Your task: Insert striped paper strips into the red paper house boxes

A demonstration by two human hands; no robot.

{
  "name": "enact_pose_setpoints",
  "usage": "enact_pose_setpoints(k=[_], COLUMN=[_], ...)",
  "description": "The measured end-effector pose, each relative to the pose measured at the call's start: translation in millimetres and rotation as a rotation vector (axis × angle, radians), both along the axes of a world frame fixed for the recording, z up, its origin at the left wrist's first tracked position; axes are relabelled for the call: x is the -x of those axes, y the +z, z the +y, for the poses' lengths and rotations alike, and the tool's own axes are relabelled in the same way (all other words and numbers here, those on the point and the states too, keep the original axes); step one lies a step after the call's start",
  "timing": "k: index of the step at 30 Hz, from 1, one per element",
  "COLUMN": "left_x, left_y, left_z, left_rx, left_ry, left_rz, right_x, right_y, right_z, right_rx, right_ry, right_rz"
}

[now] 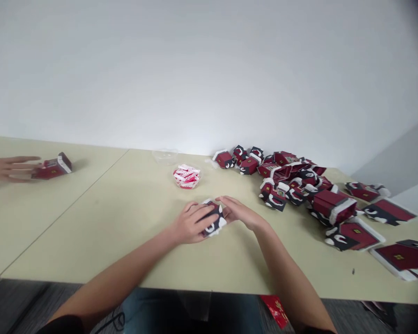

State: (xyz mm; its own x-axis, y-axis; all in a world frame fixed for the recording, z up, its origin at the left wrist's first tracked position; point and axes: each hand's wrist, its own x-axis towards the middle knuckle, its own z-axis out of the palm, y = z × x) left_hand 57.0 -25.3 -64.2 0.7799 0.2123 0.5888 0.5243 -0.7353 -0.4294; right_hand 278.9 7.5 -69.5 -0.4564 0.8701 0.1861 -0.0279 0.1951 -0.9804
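Observation:
A small dark red, black and white paper box [216,223] rests at the table's front middle, between my hands. My left hand [194,222] lies over its left side, fingers wrapped across the top. At its right edge is my right hand [237,211], fingers bent toward the box and partly hidden behind it. Just behind the box stands a clear round tub [187,176] filled with red and white packets. A clear empty-looking lid or bowl [165,156] lies farther back, near the wall.
Many similar red and black boxes [330,204] are heaped across the table's right side, some flat near the right edge. At the far left another person's hand [12,168] touches a similar box [54,168]. A seam crosses the pale table [101,232]; a wall stands behind.

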Motion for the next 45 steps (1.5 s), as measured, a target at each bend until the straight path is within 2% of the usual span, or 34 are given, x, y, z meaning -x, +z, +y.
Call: enact_pose_setpoints(k=[3,6,9,11,15,21,24,28,32,35,38,41,45], left_x=[10,13,16,19,24,19,19,21,22,22,23,23,22], left_y=[10.7,16.8,18.3,17.7,16.3,21.2,22.7,22.8,22.8,22.4,21.5,19.7,17.7], left_z=[2,10,23,31,39,36,34,33,34,35,36,39,43], left_rx=[0.341,0.690,0.914,1.014,1.114,1.186,1.196,1.164,1.145,1.154,1.177,1.194,1.215], left_ry=[0.062,0.051,-0.040,-0.074,-0.092,-0.069,-0.071,-0.059,-0.052,-0.047,-0.057,-0.076,-0.093], left_rz=[-0.361,-0.847,-1.233,-1.375,-1.458,-1.453,-1.458,-1.468,-1.455,-1.437,-1.414,-1.429,-1.489], right_x=[5,21,45,61,82,84,86,90,87,80,71,65,65], right_y=[-1.2,5.2,17.6,25.8,33.3,30.8,33.9,44.4,50.0,49.2,46.2,37.2,13.2], right_z=[26,55,77,85,94,96,99,105,105,103,97,81,51], right_rx=[-0.178,-0.576,-0.907,-0.998,-0.984,-1.011,-0.943,-0.853,-0.825,-0.791,-0.772,-0.674,-0.469], right_ry=[-0.220,-0.451,-0.455,-0.407,-0.382,-0.438,-0.487,-0.419,-0.446,-0.532,-0.559,-0.459,-0.253], right_rz=[-0.110,-0.204,-0.241,-0.217,-0.141,-0.200,-0.235,-0.263,-0.233,-0.161,-0.058,0.155,0.351])
